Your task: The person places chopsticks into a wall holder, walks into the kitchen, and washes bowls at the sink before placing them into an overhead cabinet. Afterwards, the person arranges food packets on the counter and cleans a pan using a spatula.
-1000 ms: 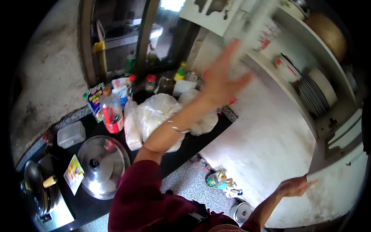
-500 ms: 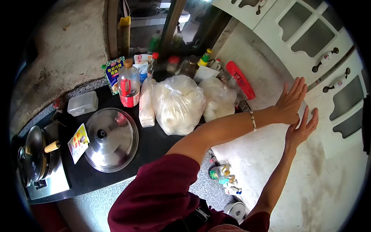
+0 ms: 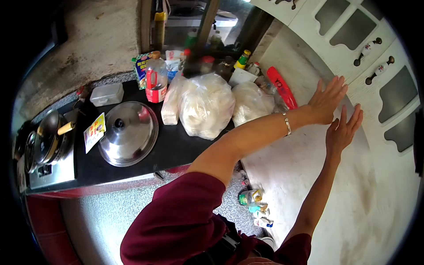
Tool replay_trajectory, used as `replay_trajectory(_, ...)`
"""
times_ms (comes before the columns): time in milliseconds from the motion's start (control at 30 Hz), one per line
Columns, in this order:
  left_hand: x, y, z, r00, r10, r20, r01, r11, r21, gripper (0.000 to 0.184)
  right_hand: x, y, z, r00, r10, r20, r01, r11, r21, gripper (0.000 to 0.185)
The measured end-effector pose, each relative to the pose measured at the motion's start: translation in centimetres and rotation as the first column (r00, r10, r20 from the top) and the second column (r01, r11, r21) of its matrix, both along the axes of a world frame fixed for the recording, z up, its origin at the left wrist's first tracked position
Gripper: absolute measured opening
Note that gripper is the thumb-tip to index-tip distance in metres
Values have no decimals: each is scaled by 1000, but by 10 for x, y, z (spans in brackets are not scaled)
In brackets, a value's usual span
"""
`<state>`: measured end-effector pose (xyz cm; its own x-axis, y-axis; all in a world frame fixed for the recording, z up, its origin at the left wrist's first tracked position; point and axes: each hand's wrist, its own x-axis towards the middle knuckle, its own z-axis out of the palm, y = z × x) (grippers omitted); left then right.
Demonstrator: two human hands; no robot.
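My left hand [image 3: 326, 102], with a bracelet [image 3: 286, 123] on its wrist, is stretched out in front of the pale wall, its fingers apart and nothing in it. Just below it, my right hand [image 3: 345, 129] is raised with fingers spread, also holding nothing. Both lie near the white cabinet doors [image 3: 353, 66]; whether either touches anything I cannot tell. Beyond my left forearm, a large tied plastic bag [image 3: 206, 106] of whitish contents stands on the black counter [image 3: 172, 148]. A smaller plastic bag [image 3: 251, 104] sits beside it, next to a red package [image 3: 282, 87].
Left on the counter are a steel pot lid [image 3: 129, 134], a yellow packet [image 3: 94, 132], a clear plastic box [image 3: 107, 94] and a stove with a pan [image 3: 49, 128]. A large bottle [image 3: 156, 79] stands near the window. On the floor by the wall are several bottles [image 3: 250, 197].
The camera view has tilted, so the counter and its things sit higher in the picture and more floor shows. Both hands remain raised and open, with the fingers of my left hand spread slightly wider.
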<state>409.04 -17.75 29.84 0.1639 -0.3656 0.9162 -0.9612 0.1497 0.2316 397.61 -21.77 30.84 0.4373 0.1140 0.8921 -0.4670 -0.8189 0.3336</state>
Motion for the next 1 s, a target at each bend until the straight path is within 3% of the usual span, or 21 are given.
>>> replay_trajectory(67, -3, 12, -14, 998, -26, -60, 34, 990, 135, 82, 2, 0, -4, 1000, 21, 3, -21, 1000, 1, 46)
replay_trajectory(167, -8, 31, -60, 989, -6, -147, 35, 980, 197, 78, 2, 6, -8, 997, 71, 17, -71, 997, 24, 45)
replay_trajectory(267, -2, 74, -150, 961, -71, -268, 150, 946, 287, 64, -2, 6, -19, 986, 163, 34, -165, 985, 48, 42)
replay_trajectory(367, -11, 126, -206, 925, -59, -376, 195, 921, 336, 42, -6, 14, -47, 917, 399, -14, -379, 881, 284, 35)
replay_trajectory(467, -17, 204, -259, 846, -54, -530, 365, 784, 502, 18, -6, 12, -110, 862, 500, -83, -386, 753, 534, 29)
replay_trajectory(567, -43, 286, -331, 597, 104, -796, 403, 819, 409, 18, -10, 45, -153, 761, 634, -139, -266, 501, 824, 22)
replay_trajectory(600, -60, 332, -343, 476, 214, -853, 419, 798, 434, 19, -7, 70, -173, 727, 674, -130, -274, 459, 845, 22)
replay_trajectory(667, -80, 373, -355, 338, 375, -863, 453, 739, 499, 24, -10, 91, -203, 594, 718, -364, -73, 499, 863, 20)
replay_trajectory(700, -104, 420, -359, 263, 503, -823, 417, 710, 567, 27, 2, 125, -226, 521, 776, -355, -97, 466, 879, 20)
replay_trajectory(767, -119, 452, -376, 238, 532, -813, 386, 716, 582, 35, 1, 151, -251, 403, 827, -393, -26, 440, 898, 20)
replay_trajectory(800, -141, 489, -381, 147, 573, -806, 338, 737, 586, 34, 7, 202, -260, 317, 876, -364, 47, 369, 928, 19)
replay_trajectory(833, -143, 502, -392, 117, 576, -809, 341, 742, 577, 34, 9, 222, -265, 318, 873, -370, 49, 375, 926, 19)
replay_trajectory(900, -178, 557, -415, -86, 582, -808, 256, 797, 547, 34, 18, 288, -289, 140, 920, -365, 5, 368, 930, 22)
replay_trajectory(933, -180, 567, -421, -58, 590, -805, 246, 790, 562, 37, 20, 307, -295, 140, 920, -367, 5, 370, 929, 22)
replay_trajectory(1000, -208, 609, -427, -122, 579, -806, 145, 814, 563, 37, 22, 374, -304, -28, 937, -347, -48, 345, 937, 24)
